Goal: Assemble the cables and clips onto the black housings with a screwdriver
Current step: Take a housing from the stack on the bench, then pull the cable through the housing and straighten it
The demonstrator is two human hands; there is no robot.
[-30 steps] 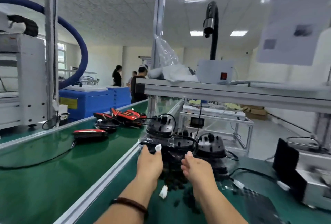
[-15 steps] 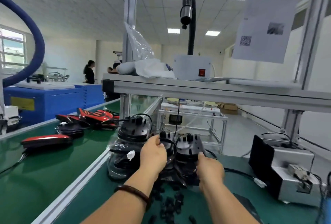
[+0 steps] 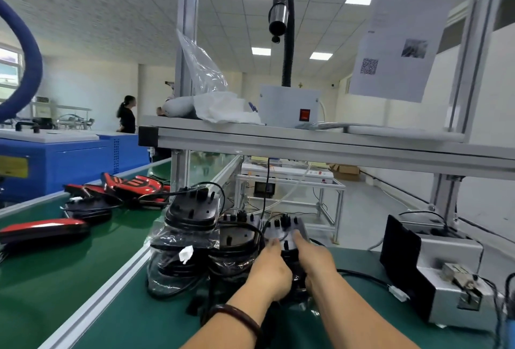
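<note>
Currently, left hand (image 3: pixel 269 270): clamped on housing (image 3: pixel 287 233).
Right hand (image 3: pixel 313 262): clamped on same housing.
Housing: rightmost, on table (image 3: pixel 139 307).
Risk: trailing cable (image 3: pixel 362 276) may snag, toppling neighbouring stack (image 3: pixel 237 240).

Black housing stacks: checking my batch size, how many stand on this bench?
3 in a row: left stack by the conveyor rail, middle stack, right stack held between left hand and right hand. Others may be hidden.
</note>
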